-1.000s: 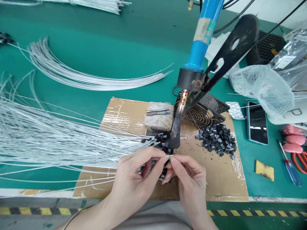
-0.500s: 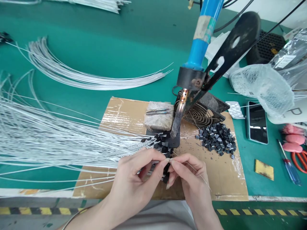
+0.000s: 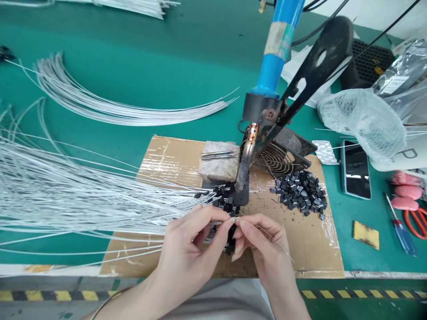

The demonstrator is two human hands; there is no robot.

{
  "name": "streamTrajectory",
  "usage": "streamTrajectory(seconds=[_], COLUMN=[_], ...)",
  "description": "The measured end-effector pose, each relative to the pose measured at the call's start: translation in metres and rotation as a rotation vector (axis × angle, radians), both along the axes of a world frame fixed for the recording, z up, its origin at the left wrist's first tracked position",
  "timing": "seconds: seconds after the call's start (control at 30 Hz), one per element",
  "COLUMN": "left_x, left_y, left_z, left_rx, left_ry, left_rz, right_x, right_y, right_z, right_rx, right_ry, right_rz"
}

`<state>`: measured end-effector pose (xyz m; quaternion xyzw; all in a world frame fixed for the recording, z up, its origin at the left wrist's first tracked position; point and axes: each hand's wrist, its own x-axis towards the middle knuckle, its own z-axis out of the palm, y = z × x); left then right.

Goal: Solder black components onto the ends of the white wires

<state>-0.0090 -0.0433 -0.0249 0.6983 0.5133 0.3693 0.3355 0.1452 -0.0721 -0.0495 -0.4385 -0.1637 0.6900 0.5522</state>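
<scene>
My left hand (image 3: pixel 196 242) is closed in a pinch, thumb against index finger, on the end of a white wire. Its tips meet those of my right hand (image 3: pixel 263 242), whose fingers are also pinched together. A thin, solder-like wire (image 3: pixel 283 249) passes through the right fingers and sticks out to the lower right. The tiny part between the fingertips is mostly hidden. Just beyond the hands, black connectors (image 3: pixel 228 204) cap the ends of many white wires (image 3: pixel 100 191). Above them, the tip of a blue-handled soldering iron (image 3: pixel 245 166) points down in its black stand (image 3: pixel 320 58).
Cardboard (image 3: pixel 316 249) covers the bench's front. On it are a pale pad (image 3: pixel 218 166), a small fan (image 3: pixel 278 153) and loose black connectors (image 3: pixel 302 193). Rightward lie a phone (image 3: pixel 356 171), yellow sponge (image 3: pixel 366 235), screwdriver (image 3: pixel 403 233) and red-handled tool (image 3: pixel 415 222). Another wire bundle (image 3: pixel 133 113) lies behind.
The view has shifted slightly, so the bench things sit a little further left. Both hands keep their pinch at nearly the same spot, with the right thumb slightly shifted.
</scene>
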Motion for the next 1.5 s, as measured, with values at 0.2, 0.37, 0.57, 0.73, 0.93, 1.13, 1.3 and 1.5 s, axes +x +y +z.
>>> streamTrajectory(seconds=[0.2,0.37,0.57,0.73,0.93,1.13,1.3,1.5], left_x=[0.001,0.001,0.0,0.001,0.003,0.004,0.0,-0.007], left_y=[-0.005,-0.006,-0.005,-0.005,-0.007,-0.005,-0.001,-0.002], left_z=[-0.007,-0.009,-0.008,-0.009,-0.008,-0.006,-0.003,-0.005], left_rx=[0.048,0.06,0.076,0.101,0.095,0.055,-0.051,-0.178], left_ry=[0.005,0.011,0.015,0.016,0.019,0.011,-0.006,-0.095], left_rz=[0.03,0.027,0.007,0.003,0.04,0.053,0.069,0.047], right_x=[-0.007,-0.01,-0.008,-0.008,-0.012,-0.017,0.015,0.067], right_y=[0.001,-0.001,0.0,0.0,-0.001,-0.004,0.002,0.032], right_z=[0.005,0.005,0.003,0.004,0.005,0.001,0.002,-0.005], right_rx=[-0.001,-0.003,0.0,-0.007,-0.017,-0.006,0.011,0.231], right_ry=[0.043,0.077,0.059,0.044,0.043,-0.129,-0.398,-1.582], right_rz=[-0.048,-0.068,-0.053,-0.04,-0.095,-0.101,-0.098,-0.106])
